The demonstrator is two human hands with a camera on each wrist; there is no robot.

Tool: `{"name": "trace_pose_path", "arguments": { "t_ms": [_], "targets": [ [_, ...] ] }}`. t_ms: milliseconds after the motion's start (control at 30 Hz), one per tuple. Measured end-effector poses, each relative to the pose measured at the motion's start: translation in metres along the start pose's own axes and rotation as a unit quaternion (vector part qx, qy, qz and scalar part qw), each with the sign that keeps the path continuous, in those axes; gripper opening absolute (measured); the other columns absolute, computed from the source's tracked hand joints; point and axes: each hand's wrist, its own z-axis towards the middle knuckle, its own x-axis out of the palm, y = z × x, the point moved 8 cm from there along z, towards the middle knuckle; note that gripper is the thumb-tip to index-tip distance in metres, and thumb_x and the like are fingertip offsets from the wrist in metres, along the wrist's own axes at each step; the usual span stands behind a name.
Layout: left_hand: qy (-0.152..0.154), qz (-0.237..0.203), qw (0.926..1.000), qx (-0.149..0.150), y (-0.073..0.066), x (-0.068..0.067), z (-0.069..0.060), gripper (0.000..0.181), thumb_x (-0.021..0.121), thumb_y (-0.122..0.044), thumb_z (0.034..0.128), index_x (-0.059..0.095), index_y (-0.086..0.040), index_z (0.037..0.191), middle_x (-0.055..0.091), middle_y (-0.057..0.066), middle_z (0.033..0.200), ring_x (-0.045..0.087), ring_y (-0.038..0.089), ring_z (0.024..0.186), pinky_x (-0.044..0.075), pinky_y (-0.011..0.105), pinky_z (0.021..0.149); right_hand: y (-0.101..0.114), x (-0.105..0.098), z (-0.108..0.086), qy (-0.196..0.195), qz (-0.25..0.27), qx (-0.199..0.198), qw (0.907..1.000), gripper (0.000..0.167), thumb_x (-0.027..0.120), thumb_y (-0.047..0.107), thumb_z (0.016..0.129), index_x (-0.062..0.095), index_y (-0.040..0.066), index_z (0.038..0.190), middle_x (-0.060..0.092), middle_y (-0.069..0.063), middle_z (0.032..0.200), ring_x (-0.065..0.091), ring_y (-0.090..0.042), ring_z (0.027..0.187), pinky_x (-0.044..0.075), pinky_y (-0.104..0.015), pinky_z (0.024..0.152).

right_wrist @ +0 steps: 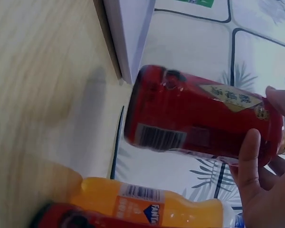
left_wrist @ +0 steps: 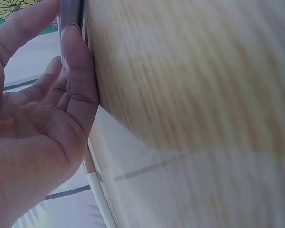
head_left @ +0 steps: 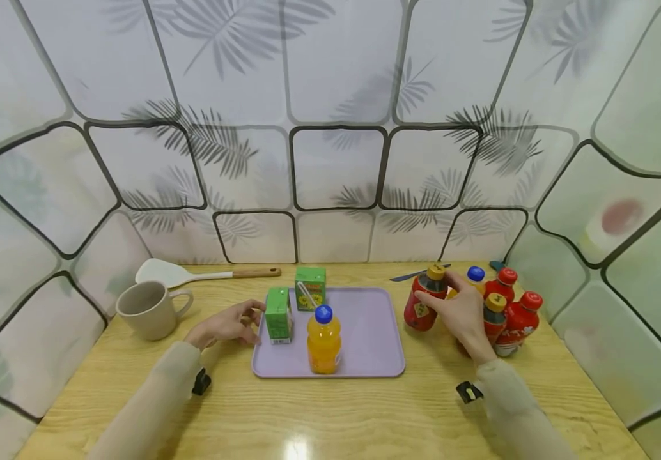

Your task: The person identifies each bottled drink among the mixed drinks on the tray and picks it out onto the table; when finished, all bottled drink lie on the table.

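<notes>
My right hand [head_left: 461,313] grips a dark bottle with a red label and yellow cap [head_left: 420,305] near its top. In the right wrist view that bottle [right_wrist: 194,116] is tilted, its base off the table and close to the tray's edge. My left hand [head_left: 229,324] rests at the left edge of the lilac tray [head_left: 365,332], its fingertips touching the rim, as the left wrist view shows. On the tray stand an orange drink bottle with a blue cap [head_left: 323,342] and a green juice carton [head_left: 278,314]. Another green carton with a straw [head_left: 311,287] stands at its back edge.
Right of the tray cluster red-capped bottles [head_left: 521,319], another yellow-capped bottle [head_left: 494,317] and an orange Fanta bottle [right_wrist: 147,202]. Behind them lies a dark blue utensil [head_left: 411,276]. A beige mug [head_left: 146,311] and a white spatula [head_left: 169,275] are at the left; a patterned wall [head_left: 336,166] closes the back.
</notes>
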Motion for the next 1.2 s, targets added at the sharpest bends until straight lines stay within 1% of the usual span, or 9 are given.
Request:
{"name": "trace_pose_path", "arguments": {
  "t_ms": [67, 167, 267, 400, 500, 567, 733, 1000, 1200],
  "targets": [
    [0.0, 0.0, 1.0, 0.001, 0.0, 0.0, 0.0, 0.073, 0.075, 0.002, 0.0778, 0.037, -0.002, 0.14, 0.048, 0.015, 0.112, 0.053, 0.018, 0.081, 0.05, 0.029, 0.067, 0.002, 0.0, 0.004, 0.013, -0.01, -0.003, 0.9999, 0.071, 0.083, 0.037, 0.077, 0.054, 0.009, 0.135, 0.06, -0.021, 0.131, 0.054, -0.037, 0.124, 0.045, -0.055, 0.1],
    [-0.001, 0.002, 1.0, 0.001, 0.0, 0.0, 0.0, 0.073, 0.075, 0.002, 0.0775, 0.037, -0.003, 0.14, 0.048, 0.015, 0.112, 0.053, 0.018, 0.08, 0.05, 0.029, 0.067, 0.004, 0.001, 0.011, 0.042, -0.016, -0.01, 0.9989, 0.075, 0.082, 0.033, 0.079, 0.045, 0.009, 0.14, 0.058, -0.025, 0.133, 0.054, -0.04, 0.122, 0.051, -0.056, 0.092],
    [-0.003, 0.003, 1.0, 0.003, -0.001, 0.0, 0.0, 0.073, 0.075, 0.002, 0.0773, 0.037, -0.003, 0.14, 0.048, 0.016, 0.113, 0.052, 0.018, 0.08, 0.049, 0.028, 0.066, 0.005, 0.001, 0.017, 0.063, -0.039, -0.014, 0.9972, 0.075, 0.082, 0.033, 0.079, 0.043, 0.011, 0.14, 0.058, -0.025, 0.131, 0.057, -0.04, 0.119, 0.054, -0.054, 0.087],
    [-0.002, 0.003, 1.0, 0.007, -0.002, -0.001, 0.0, 0.073, 0.074, 0.002, 0.0778, 0.037, -0.003, 0.14, 0.048, 0.016, 0.113, 0.052, 0.018, 0.081, 0.05, 0.028, 0.066, 0.004, 0.001, 0.021, 0.074, -0.067, -0.008, 0.995, 0.074, 0.082, 0.033, 0.079, 0.043, 0.008, 0.137, 0.058, -0.026, 0.131, 0.057, -0.041, 0.119, 0.053, -0.052, 0.088],
    [0.0, 0.001, 1.0, 0.008, -0.001, -0.001, 0.0, 0.073, 0.074, 0.002, 0.078, 0.037, -0.002, 0.14, 0.048, 0.016, 0.113, 0.053, 0.018, 0.081, 0.051, 0.028, 0.067, 0.003, 0.003, 0.021, 0.087, -0.078, 0.0, 0.9931, 0.076, 0.082, 0.031, 0.079, 0.04, 0.005, 0.137, 0.054, -0.029, 0.134, 0.055, -0.044, 0.121, 0.052, -0.054, 0.09],
    [0.001, 0.001, 1.0, 0.008, 0.0, -0.001, 0.001, 0.072, 0.074, 0.002, 0.078, 0.037, -0.002, 0.14, 0.048, 0.015, 0.113, 0.053, 0.018, 0.081, 0.051, 0.028, 0.067, 0.003, 0.004, 0.02, 0.095, -0.092, -0.003, 0.9912, 0.075, 0.081, 0.03, 0.08, 0.039, 0.004, 0.136, 0.053, -0.03, 0.135, 0.056, -0.045, 0.118, 0.052, -0.054, 0.089],
    [0.001, 0.007, 0.9999, 0.01, 0.002, 0.0, 0.001, 0.07, 0.074, 0.002, 0.0783, 0.038, -0.002, 0.138, 0.049, 0.015, 0.111, 0.053, 0.017, 0.079, 0.05, 0.027, 0.066, 0.004, 0.004, 0.021, 0.098, -0.127, -0.018, 0.9868, 0.071, 0.08, 0.024, 0.08, 0.039, 0.002, 0.134, 0.054, -0.031, 0.131, 0.059, -0.046, 0.111, 0.053, -0.054, 0.086],
    [0.001, 0.006, 0.9999, 0.011, 0.001, -0.001, -0.001, 0.069, 0.074, 0.002, 0.0783, 0.038, -0.002, 0.138, 0.048, 0.016, 0.111, 0.053, 0.018, 0.079, 0.05, 0.028, 0.066, 0.003, 0.006, 0.022, 0.111, -0.143, -0.009, 0.9834, 0.075, 0.081, 0.023, 0.08, 0.039, 0.0, 0.138, 0.053, -0.034, 0.133, 0.055, -0.049, 0.117, 0.051, -0.056, 0.09],
    [0.002, 0.005, 0.9999, 0.016, 0.002, 0.0, -0.002, 0.071, 0.074, 0.002, 0.0771, 0.038, -0.001, 0.138, 0.049, 0.016, 0.112, 0.053, 0.018, 0.081, 0.051, 0.027, 0.067, 0.006, 0.004, 0.021, 0.102, -0.17, -0.028, 0.9797, 0.075, 0.082, 0.022, 0.079, 0.045, 0.001, 0.141, 0.058, -0.029, 0.13, 0.055, -0.049, 0.118, 0.047, -0.059, 0.093]
  ]
}}
